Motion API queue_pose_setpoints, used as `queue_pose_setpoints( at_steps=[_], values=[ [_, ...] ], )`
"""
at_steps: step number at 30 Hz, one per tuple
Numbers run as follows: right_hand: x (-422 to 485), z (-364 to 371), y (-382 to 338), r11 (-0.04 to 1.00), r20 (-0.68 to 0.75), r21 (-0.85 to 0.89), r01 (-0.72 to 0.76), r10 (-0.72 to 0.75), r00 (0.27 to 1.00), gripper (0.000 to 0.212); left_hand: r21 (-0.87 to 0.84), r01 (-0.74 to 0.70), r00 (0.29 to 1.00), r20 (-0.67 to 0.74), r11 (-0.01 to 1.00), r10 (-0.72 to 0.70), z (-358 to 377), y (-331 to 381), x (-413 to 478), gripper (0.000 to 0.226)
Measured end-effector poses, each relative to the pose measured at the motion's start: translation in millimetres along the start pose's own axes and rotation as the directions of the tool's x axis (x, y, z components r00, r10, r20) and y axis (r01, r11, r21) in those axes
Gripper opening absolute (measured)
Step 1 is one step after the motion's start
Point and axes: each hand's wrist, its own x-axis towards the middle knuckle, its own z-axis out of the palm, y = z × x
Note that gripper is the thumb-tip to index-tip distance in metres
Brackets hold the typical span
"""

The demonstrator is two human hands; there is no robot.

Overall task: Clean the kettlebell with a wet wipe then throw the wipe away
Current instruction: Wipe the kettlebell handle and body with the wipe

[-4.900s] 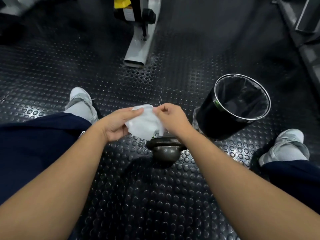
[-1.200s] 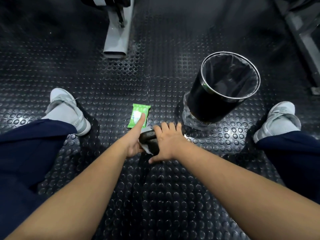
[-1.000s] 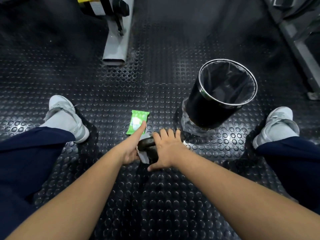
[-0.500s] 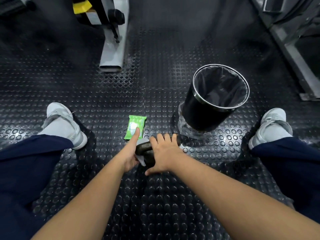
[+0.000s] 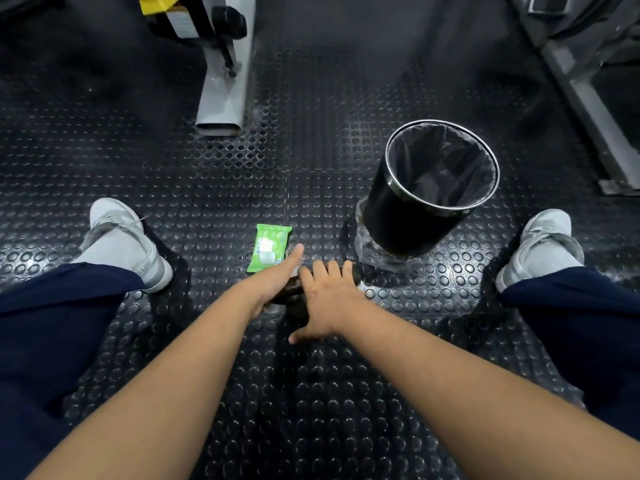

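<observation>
Studded black rubber floor (image 5: 311,98), grey machine foot (image 5: 221,98), green wipe packet (image 5: 269,247), metal frame (image 5: 588,109)

The black studded rubber floor (image 5: 311,410) carries a kettlebell (image 5: 290,293) at centre, a green wipe pack (image 5: 269,247) just above it and a lined black bin (image 5: 408,220) right of centre. Grey shoes (image 5: 121,237) rest at mid-left and mid-right, and a grey machine foot (image 5: 221,98) at upper left.

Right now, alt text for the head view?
A dark kettlebell sits on studded rubber flooring: the right hand rests spread on top, the left hand presses a white wet wipe to its side. A green wipes pack lies just beyond; a lined black bin stands right.
</observation>
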Motion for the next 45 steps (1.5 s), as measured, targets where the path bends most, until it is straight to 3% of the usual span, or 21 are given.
queue_pose_setpoints(
  at_steps=[5,13,22,26,30,33,38,45],
  values=[
    [-2,1,0,1.000,-0.042,0.017,0.003,-0.003,0.999,0.127,-0.176,-0.039,0.995,0.088,0.984,0.055,-10,-13,3,0.091],
    [0,3,2,1.000,-0.032,-0.011,-0.001,0.001,0.999,0.133,-0.384,-0.019,0.970,0.217,0.923,0.110,-27,-20,-10,0.117],
    [-1,2,1,1.000,-0.053,0.006,0.019,-0.019,0.998,0.128,-0.481,-0.019,0.992,0.099,0.877,0.075,-1,-28,3,0.104],
    [-3,1,3,1.000,-0.047,0.006,0.014,-0.013,0.999,0.128,-0.360,-0.047,0.966,0.223,0.932,0.135,-19,-23,-10,0.106],
    [-3,2,4,1.000,-0.046,0.006,0.013,-0.013,0.999,0.130,-0.278,-0.006,0.937,0.334,0.961,0.103,-36,-16,-16,0.117],
    [-1,3,0,1.000,-0.049,-0.010,0.005,-0.006,0.999,0.131,-0.223,-0.030,0.963,0.254,0.974,0.088,-22,-14,-15,0.107],
    [1,1,1,1.000,-0.032,-0.026,-0.003,0.002,0.999,0.134,-0.314,-0.036,0.977,0.190,0.949,0.100,-9,-19,-9,0.106],
    [-2,6,7,1.000,-0.067,0.012,0.017,-0.016,0.998,0.123,-0.264,-0.012,0.873,0.468,0.964,0.139,-53,-16,-25,0.121]
  ],
)
